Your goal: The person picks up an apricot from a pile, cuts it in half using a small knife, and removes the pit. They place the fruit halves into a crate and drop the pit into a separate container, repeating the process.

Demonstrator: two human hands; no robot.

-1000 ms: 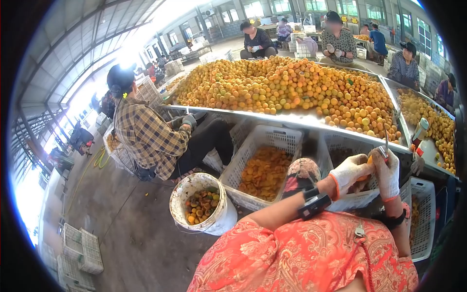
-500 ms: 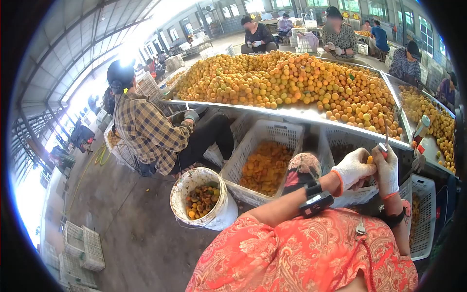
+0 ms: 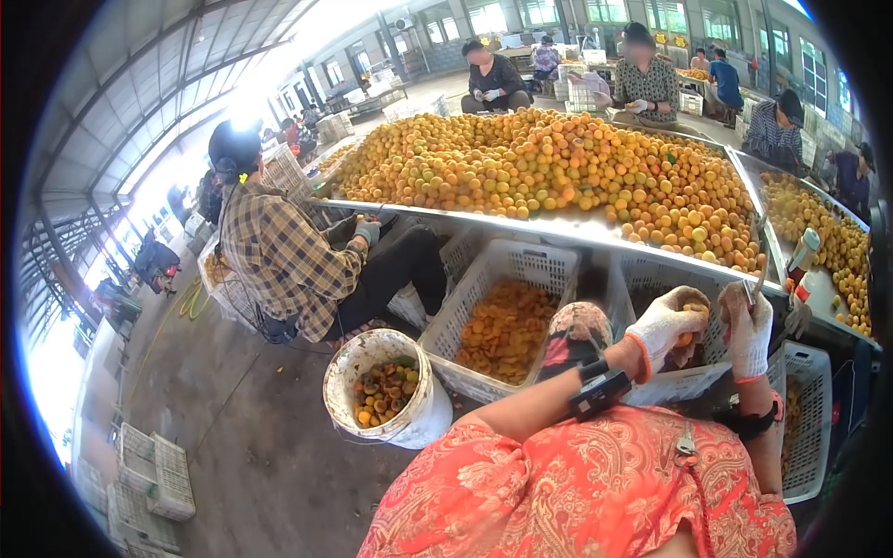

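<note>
My left hand (image 3: 672,330), in a white knit glove with an orange cuff, curls round an apricot (image 3: 690,314), partly covered by the fingers. Close beside it on the right, my gloved right hand (image 3: 747,333) grips a small knife (image 3: 760,280), its blade pointing up. A small gap separates the two hands. Both are above a white crate (image 3: 684,379) in front of the metal table's edge (image 3: 595,232). A large heap of apricots (image 3: 558,153) covers much of that table.
A crate (image 3: 437,358) of orange apricot pieces (image 3: 509,330) stands left of my knee. Nearer is a white bucket (image 3: 428,409) with discarded-looking fruit. A co-worker in a checked shirt (image 3: 279,246) sits at left. Another crate (image 3: 807,465) is at right; a bottle (image 3: 804,251) stands on the table.
My hands have moved from touching to slightly apart. The left hand has shifted a little left and turned, showing the apricot; the knife blade now leans more to the right.
</note>
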